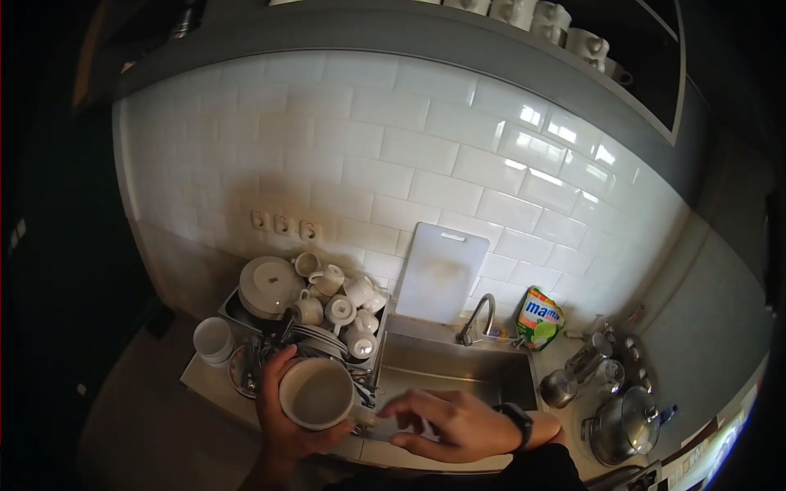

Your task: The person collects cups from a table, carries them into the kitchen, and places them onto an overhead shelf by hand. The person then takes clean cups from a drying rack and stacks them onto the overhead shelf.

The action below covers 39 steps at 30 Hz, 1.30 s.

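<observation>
A wide white mug (318, 394), its open top facing me, sits in my left hand (275, 413). The thumb and fingers of that hand wrap around its side, with fingertips showing near the handle. To the right, my right hand (450, 425) hovers over the front of the sink (442, 380), holding nothing, its fingers loosely bent and apart. Its fingertips are close to the mug's handle; whether they touch it I cannot tell. A dark band is on the right wrist. Behind the mug lie plates (272, 286), several white cups (341, 309) and cutlery (255, 353) in a dish rack.
White bowls (214, 340) are stacked at the counter's left. A cutting board (442, 272) leans on the tiles beside the faucet (483, 317). A green detergent pouch (539, 319) stands behind the sink. A lidded pot (625, 430) is on the right. Mugs (550, 22) line the shelf above.
</observation>
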Motion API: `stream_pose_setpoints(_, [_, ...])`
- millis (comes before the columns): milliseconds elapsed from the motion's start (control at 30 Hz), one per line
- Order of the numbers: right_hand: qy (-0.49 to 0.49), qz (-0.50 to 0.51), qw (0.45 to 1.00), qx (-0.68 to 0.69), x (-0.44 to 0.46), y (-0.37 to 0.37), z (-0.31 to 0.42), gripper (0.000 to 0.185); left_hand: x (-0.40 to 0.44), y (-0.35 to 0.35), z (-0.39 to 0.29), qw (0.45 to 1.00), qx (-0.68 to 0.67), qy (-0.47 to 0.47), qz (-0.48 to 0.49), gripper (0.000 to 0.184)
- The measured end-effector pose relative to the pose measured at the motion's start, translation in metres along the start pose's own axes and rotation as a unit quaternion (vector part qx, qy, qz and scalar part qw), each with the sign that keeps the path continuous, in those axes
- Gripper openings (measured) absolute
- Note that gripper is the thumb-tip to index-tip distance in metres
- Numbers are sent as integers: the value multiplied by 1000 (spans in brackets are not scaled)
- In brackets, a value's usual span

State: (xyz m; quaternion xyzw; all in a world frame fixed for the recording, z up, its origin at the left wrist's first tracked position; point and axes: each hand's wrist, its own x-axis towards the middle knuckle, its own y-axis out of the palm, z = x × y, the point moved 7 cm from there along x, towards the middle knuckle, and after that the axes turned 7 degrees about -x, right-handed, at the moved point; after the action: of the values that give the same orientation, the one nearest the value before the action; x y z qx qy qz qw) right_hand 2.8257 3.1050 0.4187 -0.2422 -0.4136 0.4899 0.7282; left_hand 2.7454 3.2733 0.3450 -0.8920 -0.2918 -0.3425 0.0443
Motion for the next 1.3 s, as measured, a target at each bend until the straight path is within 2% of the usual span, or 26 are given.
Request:
stream_pose_setpoints(67, [50,-4,996,67,-2,17,-17,25,4,5,-5,996,76,49,26,105])
stream_pose_setpoints(167, [69,-46,992,99,-4,23,-37,22,3,8,13,997,64,37,28,105])
stream_pose_setpoints(267, [80,35,994,60,-4,23,-44,26,4,22,18,999,19,25,43,107])
stream_pose_setpoints(367, [151,83,952,251,-8,31,-48,32,14,35,10,998,-28,6,49,108])
stream_pose_setpoints(467, [159,36,913,373,-11,21,-54,35,29,48,10,997,-16,6,70,110])
stream_pose_setpoints(533, [151,13,915,375,-12,-4,-48,34,39,56,0,994,-95,31,48,111])
stream_pose_setpoints(600, [129,-36,920,368,-12,-39,-39,33,45,64,-13,981,-188,20,42,106])
stream_pose_setpoints(700, [86,-183,938,281,-9,-112,-14,34,42,56,-11,986,-151,-9,69,97])
stream_pose_setpoints(733, [49,-234,942,234,-6,-141,-3,34,40,54,-7,988,-136,-6,72,89])
stream_pose_setpoints(767, [11,-283,941,185,-1,-172,8,35,38,49,1,989,-132,-27,64,88])
stream_pose_setpoints(833, [-76,-309,939,129,10,-233,33,32,32,36,19,989,-124,-68,45,86])
stream_pose_setpoints(867, [-110,-361,920,108,15,-266,40,30,28,28,27,989,-120,-81,35,84])
stream_pose_setpoints(900, [-132,-345,922,116,22,-298,49,28,24,19,36,988,-116,-94,25,82])
stream_pose_setpoints(933, [-161,-253,950,89,32,-328,58,26,20,12,44,988,-112,-106,15,80])
stream_pose_setpoints(967, [-168,-277,937,134,38,-360,62,22,16,3,50,989,-99,-112,-4,77])
stream_pose_setpoints(1033, [-131,-386,910,83,42,-433,63,21,8,-13,60,989,-73,-121,-43,70])
stream_pose_setpoints(1100, [-166,-405,893,105,60,-465,68,42,-1,-25,66,990,-13,-129,-58,70])
stream_pose_setpoints(1133, [-155,-420,890,87,67,-485,66,44,-6,-31,69,989,19,-133,-67,70])
stream_pose_setpoints(1200, [-133,-449,882,59,79,-530,54,48,-18,-42,80,979,-26,-180,-90,65])
stream_pose_setpoints(1233, [-115,-447,886,39,88,-560,41,39,-25,-48,86,973,-47,-202,-102,64])
stream_pose_setpoints(1300, [-79,-443,893,-2,98,-611,19,22,-38,-65,101,976,16,-193,-94,60])
